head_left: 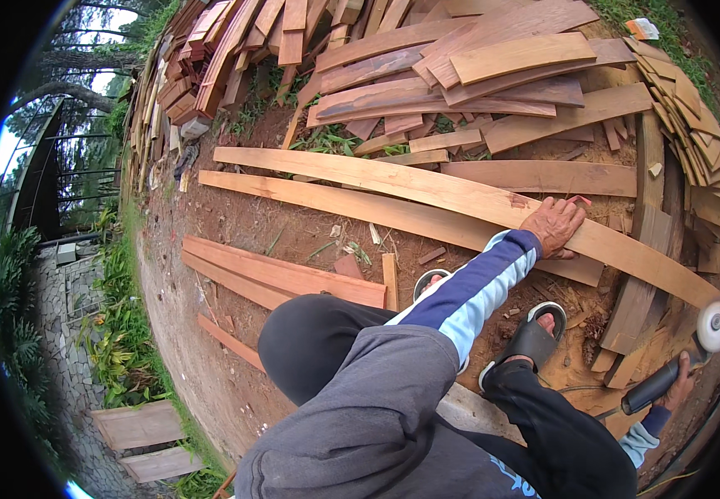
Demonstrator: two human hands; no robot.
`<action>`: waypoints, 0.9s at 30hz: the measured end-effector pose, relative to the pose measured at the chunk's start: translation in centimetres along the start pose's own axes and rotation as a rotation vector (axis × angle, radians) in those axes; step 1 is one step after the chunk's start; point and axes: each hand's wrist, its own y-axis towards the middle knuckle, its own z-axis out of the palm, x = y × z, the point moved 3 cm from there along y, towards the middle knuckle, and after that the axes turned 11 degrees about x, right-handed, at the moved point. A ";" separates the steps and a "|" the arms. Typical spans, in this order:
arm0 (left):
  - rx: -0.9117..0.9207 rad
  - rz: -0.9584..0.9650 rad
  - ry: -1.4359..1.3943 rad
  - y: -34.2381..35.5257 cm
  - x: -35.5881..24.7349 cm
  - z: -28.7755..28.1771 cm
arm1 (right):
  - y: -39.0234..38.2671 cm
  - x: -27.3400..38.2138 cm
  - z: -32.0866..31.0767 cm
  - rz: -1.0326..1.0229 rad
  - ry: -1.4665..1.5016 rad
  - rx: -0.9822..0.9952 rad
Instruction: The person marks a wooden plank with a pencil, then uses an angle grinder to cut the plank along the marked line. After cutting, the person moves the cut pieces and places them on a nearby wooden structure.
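My left hand [553,226] grips a long light-brown plank [376,179] that runs diagonally across the middle, its fingers bent over the board. A small red object [578,200] shows just beyond those fingers; I cannot make out what it is. My right hand [677,384] holds a dark angle grinder [651,387] at the lower right. Its round white disc [715,326] is at the plank's right end; whether they touch I cannot tell. A second long plank [310,197] lies alongside the held one, and my sandaled feet are below them.
Piles of boards [518,58] fill the back and right, with stacked timber [210,58] at upper left. Reddish planks [285,270] lie on the dirt to my left. Dark beams [651,183] run along the right. Plants [127,349] and stone paving [64,316] edge the left.
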 end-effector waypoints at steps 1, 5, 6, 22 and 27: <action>0.027 -0.001 0.010 0.0 -0.1 -0.3 | -0.9 1.5 1.3 0.027 -0.007 0.017; -0.003 0.018 0.032 0.3 -0.2 -0.7 | -0.6 1.7 0.8 0.112 -0.008 0.015; 0.068 0.001 -0.010 0.4 0.1 -0.5 | -0.6 2.3 1.1 0.085 -0.032 0.012; -0.235 0.172 -0.177 -5.2 -9.2 2.1 | -1.1 2.3 1.7 0.096 -0.041 0.024; -0.247 0.067 -0.080 -1.8 -5.6 -0.4 | -1.6 3.4 2.6 0.029 -0.115 -0.003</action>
